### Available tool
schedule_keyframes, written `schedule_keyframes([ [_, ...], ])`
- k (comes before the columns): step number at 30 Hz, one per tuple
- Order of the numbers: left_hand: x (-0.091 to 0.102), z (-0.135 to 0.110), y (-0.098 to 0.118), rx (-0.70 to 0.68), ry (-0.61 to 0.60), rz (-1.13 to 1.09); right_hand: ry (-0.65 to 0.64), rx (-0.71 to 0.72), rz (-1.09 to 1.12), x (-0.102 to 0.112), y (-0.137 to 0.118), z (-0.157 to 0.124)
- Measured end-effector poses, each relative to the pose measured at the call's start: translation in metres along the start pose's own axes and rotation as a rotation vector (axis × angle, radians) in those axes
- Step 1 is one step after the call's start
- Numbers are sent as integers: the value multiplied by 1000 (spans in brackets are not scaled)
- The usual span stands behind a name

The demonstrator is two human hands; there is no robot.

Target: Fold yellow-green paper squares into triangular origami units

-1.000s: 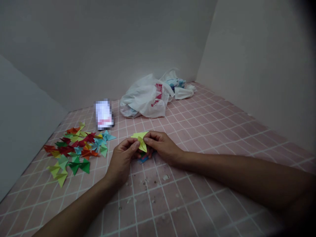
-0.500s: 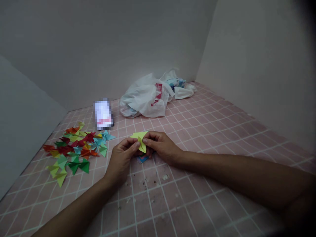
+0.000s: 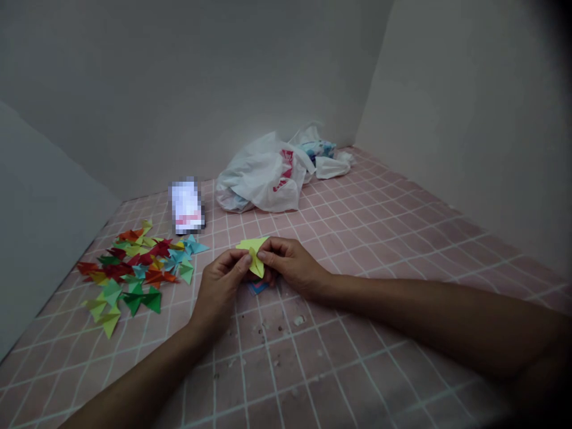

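Note:
Both my hands meet over the pink tiled floor (image 3: 357, 238) and pinch one folded yellow-green paper piece (image 3: 254, 253). My left hand (image 3: 221, 285) grips its left side between thumb and fingers. My right hand (image 3: 290, 265) holds its right side, fingers curled over the top. Under my hands lies a small blue and red paper scrap (image 3: 258, 288), partly hidden. To the left lies a pile of folded paper triangles (image 3: 134, 271) in red, green, yellow, orange and light blue.
A crumpled white plastic bag (image 3: 263, 176) with red print sits near the back wall, more bags (image 3: 324, 158) behind it. A blurred white object (image 3: 186, 206) stands left of the bag. Grey walls close in on three sides.
Hardly anything moved; both hands stay pinched on the yellow-green paper, with a slight shift of the fingers.

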State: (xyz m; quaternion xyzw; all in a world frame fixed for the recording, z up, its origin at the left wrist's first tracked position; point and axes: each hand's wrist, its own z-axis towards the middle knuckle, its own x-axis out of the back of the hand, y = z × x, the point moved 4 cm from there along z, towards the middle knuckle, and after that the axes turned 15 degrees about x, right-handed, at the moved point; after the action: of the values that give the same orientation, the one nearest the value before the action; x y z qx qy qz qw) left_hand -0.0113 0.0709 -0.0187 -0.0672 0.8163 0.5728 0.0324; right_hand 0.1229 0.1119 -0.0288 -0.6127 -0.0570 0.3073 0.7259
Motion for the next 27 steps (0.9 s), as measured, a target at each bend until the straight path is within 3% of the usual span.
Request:
schedule_keyframes([
  [27,3,6,-7,22,-9,-25,-40,19,19,0,2,0],
])
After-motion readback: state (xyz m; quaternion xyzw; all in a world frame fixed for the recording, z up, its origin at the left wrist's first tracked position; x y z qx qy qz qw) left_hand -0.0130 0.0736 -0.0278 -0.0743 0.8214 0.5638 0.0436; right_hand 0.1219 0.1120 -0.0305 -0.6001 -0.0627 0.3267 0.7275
